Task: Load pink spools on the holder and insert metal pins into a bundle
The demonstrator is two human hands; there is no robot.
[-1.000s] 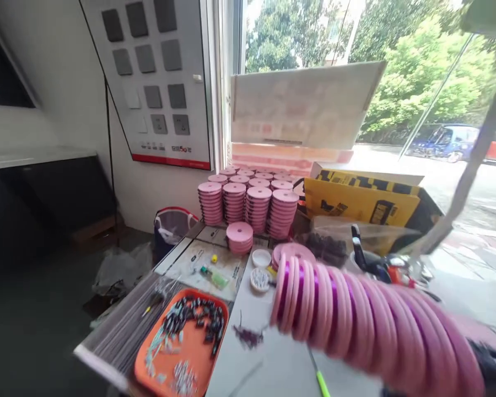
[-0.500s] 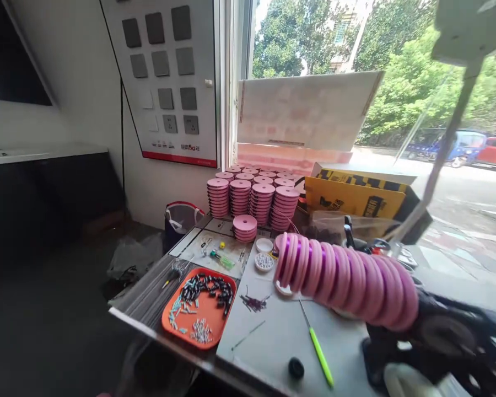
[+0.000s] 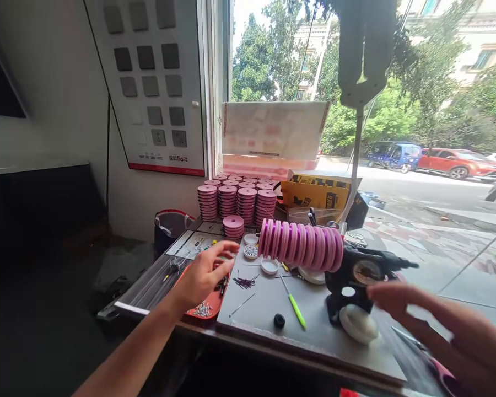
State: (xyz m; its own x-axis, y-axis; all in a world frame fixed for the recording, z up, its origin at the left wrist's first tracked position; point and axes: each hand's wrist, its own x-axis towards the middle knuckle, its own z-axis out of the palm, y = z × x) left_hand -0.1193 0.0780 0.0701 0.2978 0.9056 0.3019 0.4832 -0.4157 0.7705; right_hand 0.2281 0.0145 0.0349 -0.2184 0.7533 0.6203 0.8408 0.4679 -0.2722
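Observation:
My left hand (image 3: pixel 209 270) reaches over the orange tray (image 3: pixel 215 310), fingers stretched out and apart, with nothing visible in them. Part of the tray and its small black and silver pieces is hidden beneath it. On the right, my right hand (image 3: pixel 434 328) is blurred, its fingers extended and spread, close to a black hand-cranked winder (image 3: pixel 334 311). A row of pink spools (image 3: pixel 300 245) sits sideways on the winder's shaft, with purple showing between the discs. On the board lie a green-handled hook tool (image 3: pixel 296 311), a small black round piece (image 3: pixel 279 321) and dark thin bits (image 3: pixel 246 282).
Stacks of pink spools (image 3: pixel 207 204) stand at the back by the window. Small white dishes, one with beads (image 3: pixel 251 252), sit behind the winder's spools. A yellow-black box (image 3: pixel 310 194) is behind. A pink-handled tool (image 3: pixel 442 375) lies at the lower right.
Both my hands have come into view, the left over the tray and the right beside the winder. The view has shifted, so the winder appears farther left and smaller.

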